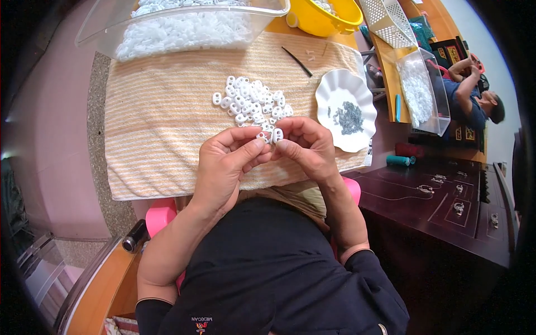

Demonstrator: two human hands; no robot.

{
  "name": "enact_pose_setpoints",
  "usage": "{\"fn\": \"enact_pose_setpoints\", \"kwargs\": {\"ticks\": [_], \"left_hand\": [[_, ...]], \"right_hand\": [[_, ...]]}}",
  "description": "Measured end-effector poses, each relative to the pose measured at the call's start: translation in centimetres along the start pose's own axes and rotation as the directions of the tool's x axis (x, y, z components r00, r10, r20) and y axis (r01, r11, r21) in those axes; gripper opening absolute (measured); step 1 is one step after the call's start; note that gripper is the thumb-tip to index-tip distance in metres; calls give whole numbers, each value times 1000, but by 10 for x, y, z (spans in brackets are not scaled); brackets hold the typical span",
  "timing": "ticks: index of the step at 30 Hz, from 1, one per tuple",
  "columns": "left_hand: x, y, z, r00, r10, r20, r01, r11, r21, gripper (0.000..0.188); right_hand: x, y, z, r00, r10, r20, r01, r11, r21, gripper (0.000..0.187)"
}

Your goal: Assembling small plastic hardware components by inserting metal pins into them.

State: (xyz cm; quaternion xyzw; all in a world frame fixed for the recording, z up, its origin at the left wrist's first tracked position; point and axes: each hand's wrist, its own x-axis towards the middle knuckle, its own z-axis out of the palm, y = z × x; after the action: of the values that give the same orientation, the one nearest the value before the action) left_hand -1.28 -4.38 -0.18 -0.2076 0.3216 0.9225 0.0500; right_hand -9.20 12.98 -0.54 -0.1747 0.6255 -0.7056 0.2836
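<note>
Both hands meet over the near side of a striped towel (156,123). Between the thumb and fingers of my right hand (310,151) is a small white plastic piece with two holes (277,134). My left hand (226,159) is closed in a pinch right beside it; a bit of white shows at its fingertips, too small to name. Just beyond my fingers lies a loose pile of similar white two-hole pieces (245,100). To the right of the pile, a white scalloped plate (329,89) holds a heap of small dark grey slivers (350,118).
A clear bin (268,12) of white pieces and a yellow basin (335,27) stand along the far edge. A thin black stick (297,61) lies near the plate. At right, another person (474,100) sits beyond a second clear bin (441,106). Dark panelled furniture (407,206) flanks my right arm.
</note>
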Motion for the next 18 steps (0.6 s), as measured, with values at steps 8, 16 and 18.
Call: {"fn": "enact_pose_setpoints", "kwargs": {"ticks": [8, 16, 18], "left_hand": [[0, 0, 0, 1000, -8, -7, 8, 1000, 20, 18], [-1, -1, 0, 1000, -16, 9, 16, 999, 33, 18], [-1, -1, 1, 1000, -15, 9, 15, 999, 31, 18]], "right_hand": [[0, -1, -2, 1000, 31, 3, -31, 999, -28, 32], [-1, 0, -2, 1000, 22, -12, -23, 999, -36, 31], [-1, -1, -2, 1000, 26, -17, -27, 999, -34, 30]]}}
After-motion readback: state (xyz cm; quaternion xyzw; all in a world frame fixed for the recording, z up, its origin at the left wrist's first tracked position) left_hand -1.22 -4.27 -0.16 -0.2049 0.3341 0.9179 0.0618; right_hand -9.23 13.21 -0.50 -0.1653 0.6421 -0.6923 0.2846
